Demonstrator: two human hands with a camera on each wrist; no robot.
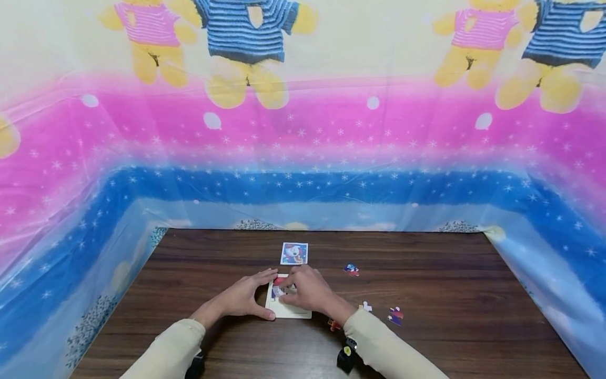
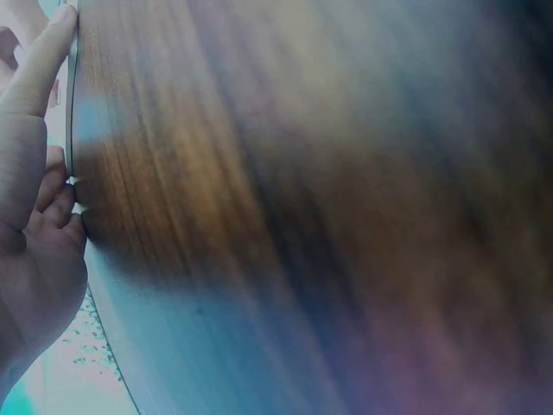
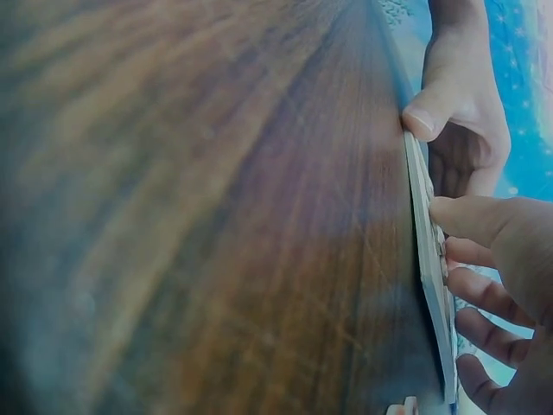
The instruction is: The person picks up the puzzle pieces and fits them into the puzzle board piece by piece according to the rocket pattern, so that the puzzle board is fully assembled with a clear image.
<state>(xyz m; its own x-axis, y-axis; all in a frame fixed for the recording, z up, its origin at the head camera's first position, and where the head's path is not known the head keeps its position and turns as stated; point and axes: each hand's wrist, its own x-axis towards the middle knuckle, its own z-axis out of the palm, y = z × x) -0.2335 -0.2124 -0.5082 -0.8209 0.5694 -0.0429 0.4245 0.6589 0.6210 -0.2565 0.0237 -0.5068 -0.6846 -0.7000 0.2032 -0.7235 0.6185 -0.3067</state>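
Note:
A cream puzzle board [image 1: 291,312] lies on the table with red, white and purple pieces in its recess. My left hand [image 1: 243,296] holds its left side, thumb at the near corner and fingers at the far corner. Over the recess, my right hand [image 1: 306,288] has its thumb and index finger close together at a puzzle piece [image 3: 440,245], mostly covered by the fingers. The other right fingers [image 3: 484,294] bend loosely above the board. In the left wrist view, the left thumb [image 2: 39,65] reaches along the board's edge.
A small picture card [image 1: 294,253] with a cartoon figure lies beyond the board. Loose puzzle pieces are to the right: a blue-red cluster [image 1: 351,270], a white one [image 1: 366,306], a purple-red one [image 1: 395,316] and an orange one [image 1: 334,325] by the right wrist. A patterned curtain [image 1: 303,205] surrounds the table [image 1: 450,295].

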